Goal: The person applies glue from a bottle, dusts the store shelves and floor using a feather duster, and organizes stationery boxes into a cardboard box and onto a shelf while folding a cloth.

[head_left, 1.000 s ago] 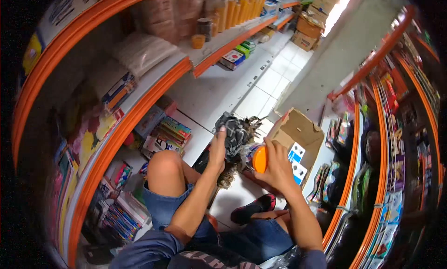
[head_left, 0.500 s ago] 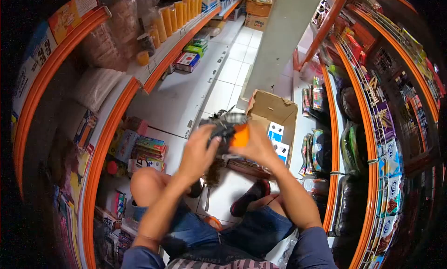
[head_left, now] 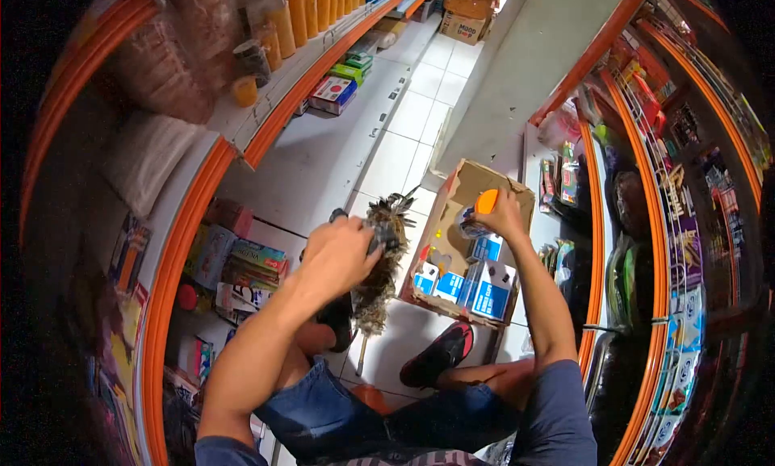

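Observation:
My left hand (head_left: 343,252) is closed around a black object (head_left: 386,237) of unclear kind, just above the feather duster. The feather duster (head_left: 376,292), brown and shaggy, lies on the tiles with its thin handle towards me. My right hand (head_left: 506,217) grips an orange round-topped container (head_left: 486,200) over the open cardboard box. A clear bluish part shows under the orange top, partly hidden. Inside the cardboard box (head_left: 436,306) are several blue and white small boxes (head_left: 492,295) and some small yellow items.
Orange-edged shelves (head_left: 194,216) with packets stand on my left, and racks of hanging packs (head_left: 617,280) on my right. A grey pillar (head_left: 521,79) rises beyond the box. More cartons (head_left: 466,26) sit at the aisle's far end. My shoe (head_left: 436,355) is close to the box.
My hands have moved apart. The right one has carried the orange-topped container rightwards over the box, while the left keeps the black object. The view has shifted, showing more of the box's contents and the duster.

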Motion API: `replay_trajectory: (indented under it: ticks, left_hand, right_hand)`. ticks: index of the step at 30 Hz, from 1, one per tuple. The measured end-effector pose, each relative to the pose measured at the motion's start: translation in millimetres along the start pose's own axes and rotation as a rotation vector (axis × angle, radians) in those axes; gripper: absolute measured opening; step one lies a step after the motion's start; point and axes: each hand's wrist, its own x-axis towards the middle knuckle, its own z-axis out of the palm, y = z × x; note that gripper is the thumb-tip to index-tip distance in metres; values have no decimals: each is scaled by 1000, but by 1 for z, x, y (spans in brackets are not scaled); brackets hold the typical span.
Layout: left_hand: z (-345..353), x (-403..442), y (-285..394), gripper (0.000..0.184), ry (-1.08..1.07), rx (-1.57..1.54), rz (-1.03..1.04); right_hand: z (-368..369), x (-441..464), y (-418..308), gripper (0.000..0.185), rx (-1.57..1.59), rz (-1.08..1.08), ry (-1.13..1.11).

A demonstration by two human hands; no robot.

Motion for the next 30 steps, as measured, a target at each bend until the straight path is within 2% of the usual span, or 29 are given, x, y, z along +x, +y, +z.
replay_trajectory:
  ticks: [7, 12, 14, 17, 21, 24, 25, 28, 30]
  left_hand:
    - [7, 8, -16, 24, -165, 97, 46]
    - [10, 11, -29, 23, -168, 24, 45]
    - [16, 12, -31, 23, -181, -52, 45]
    - [17, 11, -35, 24, -203, -24, 67]
    - [20, 13, -36, 25, -291, 7, 61]
    - [21, 17, -34, 27, -367, 50, 48]
    - [21, 18, -33, 28, -415, 73, 36]
    - [24, 15, -31, 30, -507, 106, 31]
    - [26, 13, -30, 32, -581, 117, 43]
  right_hand:
    - [88, 27, 26, 89, -66, 154, -99]
    - [106, 45, 43, 89, -76, 218, -228]
    - [106, 50, 44, 98, -56, 263, -184]
    - [129, 57, 62, 98, -74, 205, -80]
    - [118, 42, 52, 88, -94, 233, -105]
    - [99, 33, 16, 64, -128, 91, 196]
    - [90, 27, 2, 64, -124, 94, 198]
    - [55, -5, -55, 43, 136, -209, 495]
    - [33, -54, -109, 25, 580, -185, 464]
